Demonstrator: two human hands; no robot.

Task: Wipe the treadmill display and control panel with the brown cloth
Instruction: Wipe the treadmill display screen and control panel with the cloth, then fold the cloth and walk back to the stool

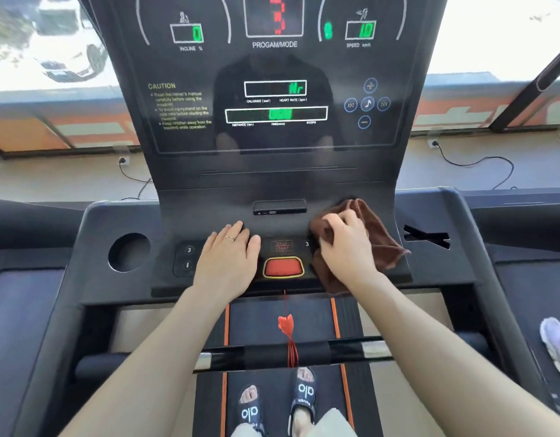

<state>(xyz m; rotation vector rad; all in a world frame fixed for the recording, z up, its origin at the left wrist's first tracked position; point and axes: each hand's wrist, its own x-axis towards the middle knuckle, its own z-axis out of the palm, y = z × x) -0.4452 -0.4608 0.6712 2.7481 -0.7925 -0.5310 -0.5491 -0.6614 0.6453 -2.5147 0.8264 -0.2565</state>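
The right hand [346, 247] grips the crumpled brown terry cloth [374, 238], pressing it on the right side of the dark grey treadmill control panel [165, 225], beside the red oval stop button [283, 267]. The left hand [228, 257] lies flat, fingers extended, holding nothing. The black glossy display [275, 89] stands above, lit.

We're seeing the left hand [227, 257] lying flat over the left of the control panel [395, 266], the right hand [346, 247] with the brown cloth [382, 244] covering its right. Between them the red button [283, 267] is sitting exposed. The display [274, 99], upper centre, is standing unobstructed. The handlebar [288, 353] is crossing the lower frame under both forearms.
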